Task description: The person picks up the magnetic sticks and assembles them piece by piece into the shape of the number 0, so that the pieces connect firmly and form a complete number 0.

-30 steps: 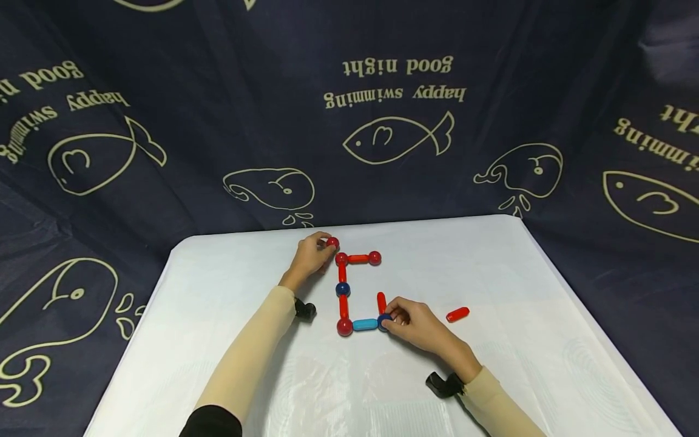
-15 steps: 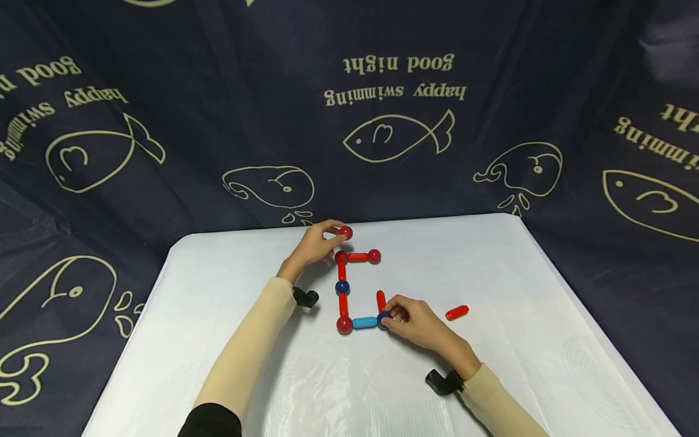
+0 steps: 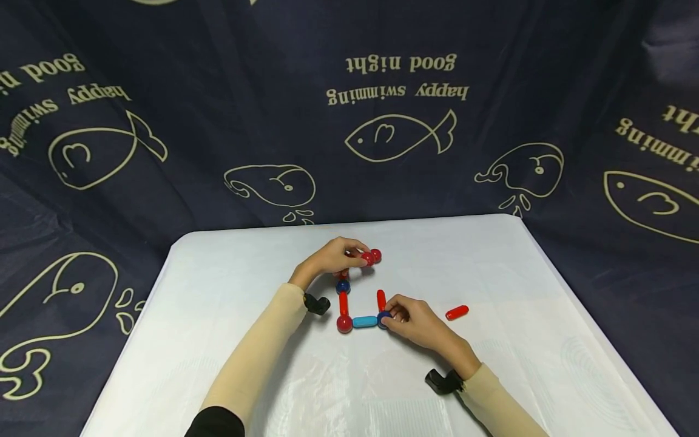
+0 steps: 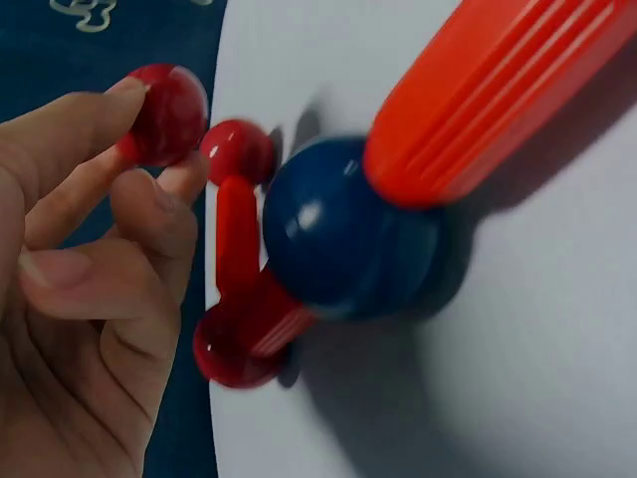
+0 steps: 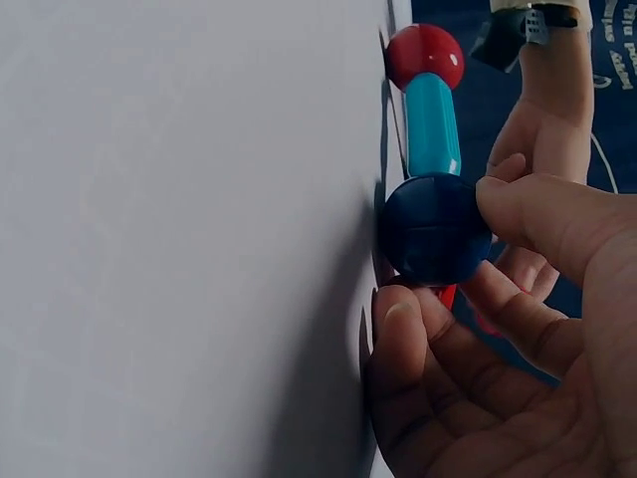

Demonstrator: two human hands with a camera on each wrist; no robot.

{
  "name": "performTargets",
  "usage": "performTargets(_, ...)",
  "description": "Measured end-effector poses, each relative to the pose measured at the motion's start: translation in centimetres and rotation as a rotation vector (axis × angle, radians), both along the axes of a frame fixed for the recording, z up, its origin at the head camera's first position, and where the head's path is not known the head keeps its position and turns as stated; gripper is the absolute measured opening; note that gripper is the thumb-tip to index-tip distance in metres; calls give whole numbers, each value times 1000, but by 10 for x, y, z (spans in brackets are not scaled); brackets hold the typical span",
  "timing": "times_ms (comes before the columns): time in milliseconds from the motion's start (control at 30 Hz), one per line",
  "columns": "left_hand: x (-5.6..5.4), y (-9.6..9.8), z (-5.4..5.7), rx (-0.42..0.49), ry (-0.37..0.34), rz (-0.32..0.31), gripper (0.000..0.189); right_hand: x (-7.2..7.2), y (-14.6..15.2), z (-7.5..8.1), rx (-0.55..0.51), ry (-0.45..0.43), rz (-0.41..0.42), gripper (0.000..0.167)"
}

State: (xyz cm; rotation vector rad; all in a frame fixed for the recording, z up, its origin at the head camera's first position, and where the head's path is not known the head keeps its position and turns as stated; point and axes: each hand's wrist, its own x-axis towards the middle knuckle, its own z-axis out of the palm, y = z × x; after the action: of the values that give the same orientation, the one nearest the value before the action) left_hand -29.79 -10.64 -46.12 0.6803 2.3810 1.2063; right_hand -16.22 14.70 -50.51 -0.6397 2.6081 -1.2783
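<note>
My left hand [image 3: 340, 256] pinches a loose red ball [image 4: 171, 115] between thumb and fingertips, above the far end of a chain of balls and rods on the table. In the head view the held ball appears beside the chain's red end ball [image 3: 376, 255], and the hand covers the red corner ball [image 4: 237, 351] there. My right hand [image 3: 420, 325] pinches the dark blue ball [image 5: 438, 231] at the near right corner. From it a light blue rod [image 3: 364, 321] leads to a red ball [image 3: 344, 324], and a red rod [image 3: 381, 299] points away.
A second dark blue ball [image 3: 343, 286] joins the chain's left side, with a red rod [image 3: 343, 304] below it. One loose red rod [image 3: 457, 312] lies right of my right hand on the white table [image 3: 524, 358]. A dark printed cloth [image 3: 393, 176] hangs behind.
My left hand, holding the red ball, first moves up and right, then down and right over the chain's far corner. My right hand stays on the dark blue ball.
</note>
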Motion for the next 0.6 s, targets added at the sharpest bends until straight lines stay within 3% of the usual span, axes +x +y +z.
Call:
performTargets(233, 8, 16, -6, -41, -81, -51, 30, 0, 1, 1, 7, -11, -1, 21)
performTargets(600, 16, 30, -6, -180, -21, -117, 28, 0, 3, 0, 3, 11, 18, 21)
